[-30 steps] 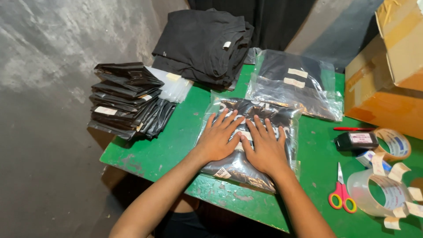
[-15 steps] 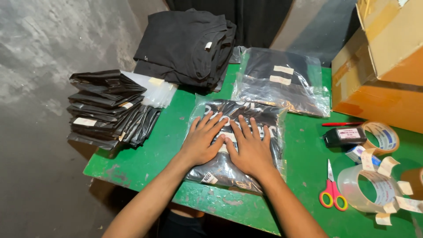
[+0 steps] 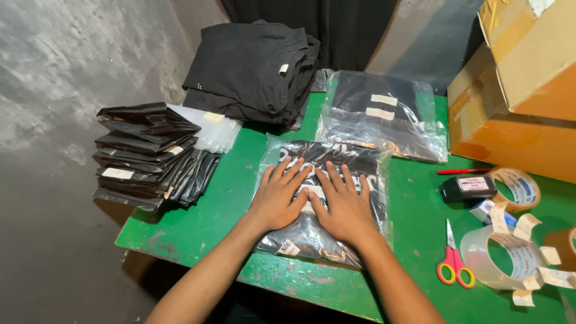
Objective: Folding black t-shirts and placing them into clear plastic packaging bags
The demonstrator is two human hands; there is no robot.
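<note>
At the left edge of the green table [image 3: 228, 198], a slumped stack of black plastic mailer bags [image 3: 147, 153] with pale labels, overhanging the edge, flat clear sleeves [image 3: 213, 129] tucked beside it, within reach. Behind, at the far edge, a pile of folded black garments [image 3: 252, 69], unbagged. Near the middle of the front edge, a clear polybag holding a folded black garment [image 3: 321, 201], lying flat with its open end toward the far edge. Left hand [image 3: 279, 195] spread flat on it, fingers open and splayed, gripping nothing, palm pressing down. Right hand [image 3: 345, 204] the same, just beside, thumbs nearly touching; likely flattening the bag and pushing air out. Further back, a second bagged black garment [image 3: 381, 114] with two white stickers, set apart as if finished. Along the right edge, cardboard boxes [image 3: 516, 84], a red pen [image 3: 465, 171], a small black dispenser [image 3: 468, 187], rolls of clear packing tape [image 3: 501, 255] with torn strips stuck ready on the rims, and red-handled scissors [image 3: 454, 264].
</note>
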